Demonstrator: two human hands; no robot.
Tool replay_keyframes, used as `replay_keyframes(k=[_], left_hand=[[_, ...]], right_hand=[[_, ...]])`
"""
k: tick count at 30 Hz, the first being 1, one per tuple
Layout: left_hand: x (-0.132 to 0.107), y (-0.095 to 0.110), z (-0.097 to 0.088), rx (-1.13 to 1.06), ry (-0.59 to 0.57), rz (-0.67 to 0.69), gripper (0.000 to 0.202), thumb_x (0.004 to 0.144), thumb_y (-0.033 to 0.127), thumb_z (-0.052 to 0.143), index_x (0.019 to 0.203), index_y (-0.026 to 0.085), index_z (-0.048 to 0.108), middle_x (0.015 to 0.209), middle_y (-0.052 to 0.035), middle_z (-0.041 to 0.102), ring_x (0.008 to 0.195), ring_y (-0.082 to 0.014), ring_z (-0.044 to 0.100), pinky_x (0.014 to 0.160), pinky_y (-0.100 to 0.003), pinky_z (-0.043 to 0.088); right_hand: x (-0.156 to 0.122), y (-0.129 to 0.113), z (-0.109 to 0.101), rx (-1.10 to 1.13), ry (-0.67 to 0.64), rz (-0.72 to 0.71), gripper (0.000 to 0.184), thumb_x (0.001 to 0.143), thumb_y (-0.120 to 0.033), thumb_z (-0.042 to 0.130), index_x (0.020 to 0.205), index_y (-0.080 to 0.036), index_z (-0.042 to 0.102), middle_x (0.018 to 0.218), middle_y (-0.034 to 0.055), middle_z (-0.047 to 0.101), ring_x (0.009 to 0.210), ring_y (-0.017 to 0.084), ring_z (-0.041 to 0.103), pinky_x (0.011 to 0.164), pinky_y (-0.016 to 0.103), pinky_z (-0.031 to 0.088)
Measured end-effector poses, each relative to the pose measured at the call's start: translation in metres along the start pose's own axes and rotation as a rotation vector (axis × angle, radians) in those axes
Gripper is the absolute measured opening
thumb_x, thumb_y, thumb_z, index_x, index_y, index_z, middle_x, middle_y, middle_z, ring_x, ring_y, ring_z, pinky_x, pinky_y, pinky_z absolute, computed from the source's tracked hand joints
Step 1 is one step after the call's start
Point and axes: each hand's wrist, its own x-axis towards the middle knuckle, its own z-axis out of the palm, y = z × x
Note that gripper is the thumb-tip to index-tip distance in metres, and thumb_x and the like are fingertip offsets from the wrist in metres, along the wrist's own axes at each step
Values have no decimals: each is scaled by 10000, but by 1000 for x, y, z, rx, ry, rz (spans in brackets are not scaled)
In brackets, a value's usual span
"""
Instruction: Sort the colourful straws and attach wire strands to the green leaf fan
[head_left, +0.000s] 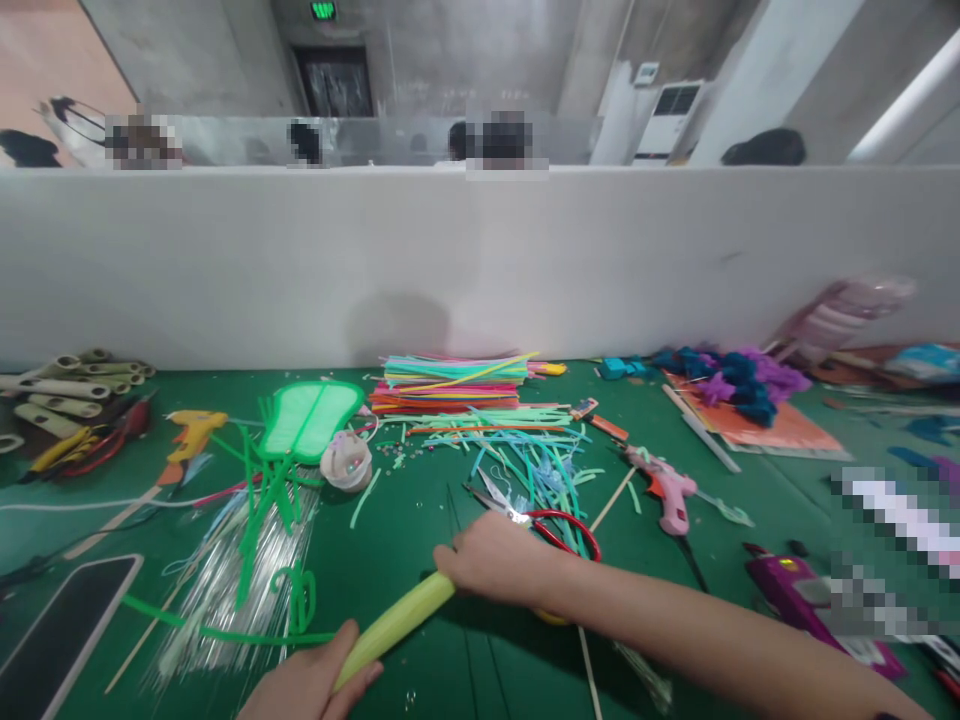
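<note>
A thick yellow-green rod (pixel 405 622) with faint lengthwise lines slants across the front middle in both my hands; I cannot tell whether it is solid or a bundle. My left hand (pixel 315 680) is closed round its lower end. My right hand (pixel 491 560) grips the upper end and hides it. Just behind that hand, red-handled scissors (pixel 574 520) lie with blades parted, partly on cut pale green and blue strips (pixel 551 465). Thin dark lines (pixel 471 665) run below the right hand on the green table (pixel 420 525). A long green fuzzy strip (pixel 225 634) reaches my left hand.
Stacked colourful pipe cleaners (pixel 450 385) lie at the back. A pink glue gun (pixel 675 500) is right; a yellow glue gun (pixel 195 430), a green fuzzy shape (pixel 311 420), a clear cup (pixel 346 462) and a phone (pixel 67 640) are left. A white partition (pixel 562 270) stands behind.
</note>
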Motion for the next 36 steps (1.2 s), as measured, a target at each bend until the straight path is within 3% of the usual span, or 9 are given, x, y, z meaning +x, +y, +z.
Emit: replay_keyframes(k=[4,7,13,19,23,28,33,36], left_hand=[[7,12,-10,221,-39,-6,367,891,526,401,917,245,635,853,-83,738,782,-282,703,641,-296,486],[17,17,-16,401,-67,21,336,912,481,411,883,213,612,856,-89,727,784,-276,699,634,-288,469],[34,11,-21,501,-116,128,330,953,414,359,904,190,596,817,-83,720,748,-265,696,614,-294,459],[37,-6,-11,520,34,264,270,939,369,402,826,217,595,768,-52,693,688,-203,671,570,-239,439],[34,-15,-7,542,28,303,252,945,350,408,854,221,605,789,-49,689,695,-206,672,585,-251,458],[28,-22,-13,578,-41,254,218,933,294,412,901,217,613,854,-66,694,774,-237,681,637,-294,482],[22,-39,-16,579,-21,131,254,924,323,392,936,221,625,911,-89,713,809,-245,686,684,-313,491],[18,-44,-15,534,-18,77,278,909,349,384,909,220,630,881,-96,721,800,-253,690,698,-328,493]], right_hand=[[-12,14,7,31,15,64,516,904,-639,394,892,-151,562,685,69,673,590,205,659,450,244,293],[-18,19,9,35,-39,113,691,853,-757,267,876,-146,589,645,79,675,570,214,659,455,239,275],[-22,23,16,23,-90,145,604,897,-682,294,904,-159,597,638,62,681,585,193,649,469,236,263],[-37,40,31,12,42,109,521,922,-628,327,911,-158,550,761,62,673,680,185,640,514,257,314],[-46,37,36,4,29,116,460,952,-567,339,927,-157,547,742,46,660,645,174,611,512,269,315],[-52,28,36,14,44,53,418,972,-527,342,920,-167,546,745,34,652,631,168,583,503,277,295],[-60,30,35,-40,34,109,121,967,-201,427,959,-164,541,795,48,648,708,182,582,564,291,323],[-59,32,34,-21,27,112,98,925,-158,461,984,-182,536,785,31,644,692,177,574,544,286,300]])
